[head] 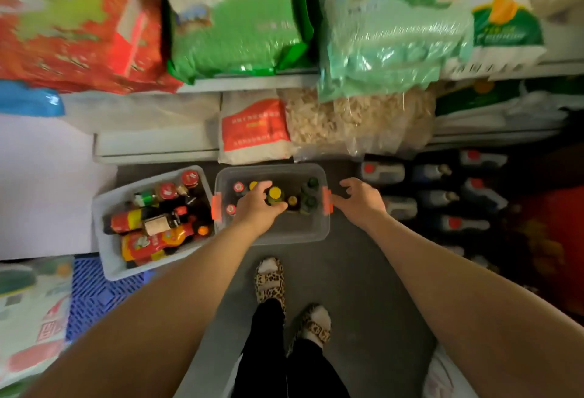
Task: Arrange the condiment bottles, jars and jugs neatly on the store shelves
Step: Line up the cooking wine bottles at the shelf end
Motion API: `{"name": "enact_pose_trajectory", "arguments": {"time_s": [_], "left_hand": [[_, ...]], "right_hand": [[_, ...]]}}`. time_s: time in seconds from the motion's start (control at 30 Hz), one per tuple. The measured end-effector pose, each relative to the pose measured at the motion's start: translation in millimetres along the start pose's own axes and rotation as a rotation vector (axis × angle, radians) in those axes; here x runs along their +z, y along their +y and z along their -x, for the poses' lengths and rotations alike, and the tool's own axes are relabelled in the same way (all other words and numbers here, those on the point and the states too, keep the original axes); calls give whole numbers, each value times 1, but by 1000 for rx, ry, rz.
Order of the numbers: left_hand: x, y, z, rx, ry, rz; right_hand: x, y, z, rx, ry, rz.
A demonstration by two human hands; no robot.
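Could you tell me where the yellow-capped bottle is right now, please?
In the head view, the yellow-capped bottle stands mid-frame inside the clear bin on the floor, just right of the left hand.
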State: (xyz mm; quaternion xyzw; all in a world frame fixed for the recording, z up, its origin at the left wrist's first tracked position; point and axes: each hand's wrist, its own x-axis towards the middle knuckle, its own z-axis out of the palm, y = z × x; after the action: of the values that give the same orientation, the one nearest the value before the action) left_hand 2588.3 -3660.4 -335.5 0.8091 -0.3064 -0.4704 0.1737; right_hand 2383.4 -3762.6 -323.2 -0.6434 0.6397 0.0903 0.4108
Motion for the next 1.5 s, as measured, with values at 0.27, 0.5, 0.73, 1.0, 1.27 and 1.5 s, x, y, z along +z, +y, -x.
{"name": "enact_pose_trajectory", "arguments": {"time_s": [0.27,0.5,0.73,1.0,1.27,1.5], "left_hand": [[97,-80,-119,-35,-121,-5],[147,-131,-197,122,-123,-212],[179,-156,-222,197,-48,-172],[181,-152,-230,210,-30,-66],[120,-123,-176,334,-128,-120],[17,-40,-65,303,-144,-10]], "right_hand": [[132,87,-106,233,-157,-83],[206,136,-184,313,-93,-87],[221,163,-208,380,11,-165],[223,165,-209,368,22,-142],[186,129,-164,322,-59,-64],[108,52,-49,18,-300,-202]]}}
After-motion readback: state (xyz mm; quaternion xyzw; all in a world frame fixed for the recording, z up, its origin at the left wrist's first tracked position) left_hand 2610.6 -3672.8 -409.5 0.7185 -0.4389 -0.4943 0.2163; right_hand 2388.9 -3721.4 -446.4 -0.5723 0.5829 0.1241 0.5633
